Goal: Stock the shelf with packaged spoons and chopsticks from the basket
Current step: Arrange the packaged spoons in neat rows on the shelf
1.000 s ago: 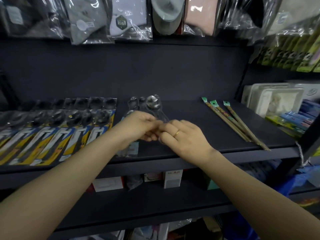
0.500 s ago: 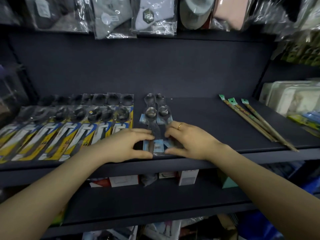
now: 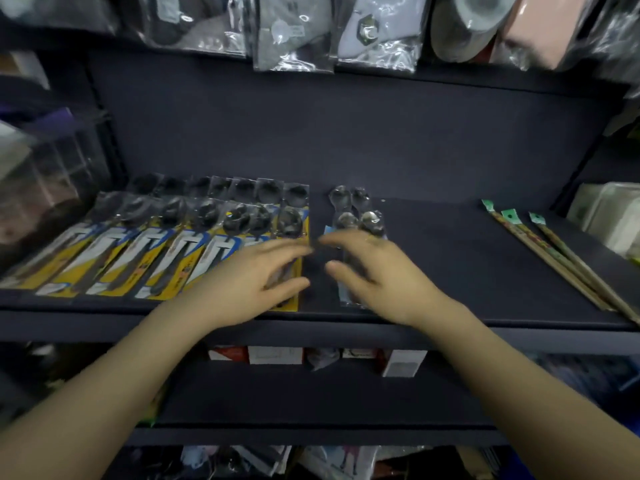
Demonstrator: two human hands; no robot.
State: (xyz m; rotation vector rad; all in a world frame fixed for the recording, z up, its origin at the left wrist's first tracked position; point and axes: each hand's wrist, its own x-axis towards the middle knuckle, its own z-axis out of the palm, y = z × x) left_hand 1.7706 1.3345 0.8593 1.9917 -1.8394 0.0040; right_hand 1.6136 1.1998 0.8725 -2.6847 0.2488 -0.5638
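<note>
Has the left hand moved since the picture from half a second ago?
Yes. The left hand went left, off the clear spoon packs, and now lies over the yellow-card spoon packs.

Clear spoon packs (image 3: 356, 216) lie flat mid-shelf (image 3: 450, 258) in two overlapping rows, bowls toward the back wall, handle ends at the front edge. Just left, a row of yellow-carded spoon packs (image 3: 180, 244) fans toward the left end. Three chopstick packs (image 3: 554, 258) with green tags lie slanted near the right end.
</note>
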